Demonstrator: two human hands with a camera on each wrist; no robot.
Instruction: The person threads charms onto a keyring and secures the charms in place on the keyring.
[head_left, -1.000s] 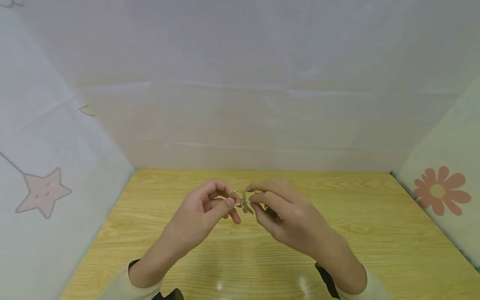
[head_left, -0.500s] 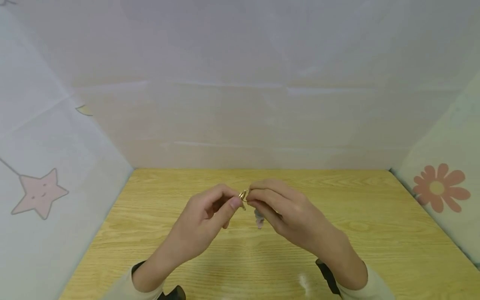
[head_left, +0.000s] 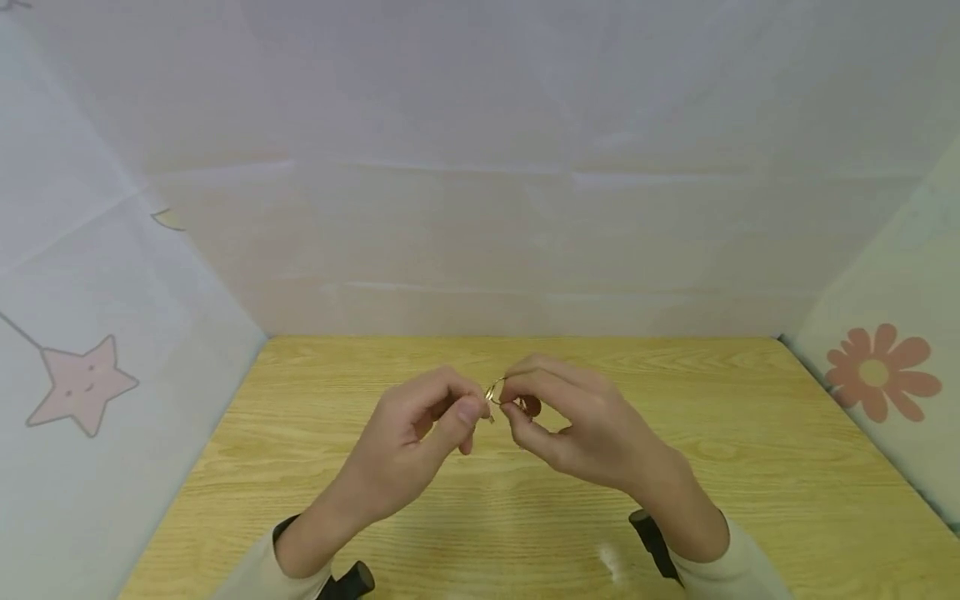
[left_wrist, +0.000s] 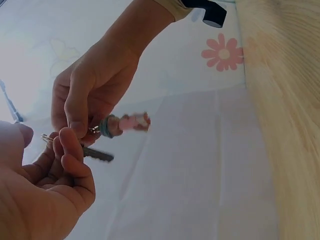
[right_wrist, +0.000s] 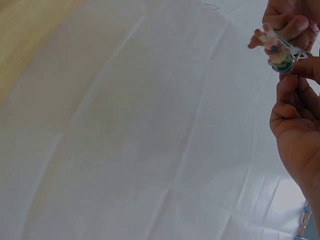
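Both hands meet above the table, around a gold key ring. My left hand pinches with thumb and forefinger at the ring's left side, where a key sticks out past the fingers. The key's head is hidden by the fingertips. My right hand grips the ring's other side between thumb and fingers. From there a small figurine charm hangs on a short chain, pinkish with a blue-green base. The same charm appears blurred beside the fingers in the right wrist view.
A light wood-grain table lies under the hands. Pale cloth walls stand behind and on both sides, printed with a pink star and a red flower. Dark wrist mounts show at the sleeves.
The hands have drawn closer together, with the left moving slightly right. The ring has turned between the fingers. The charm hung below the right hand half a second ago and now shows behind its thumb.
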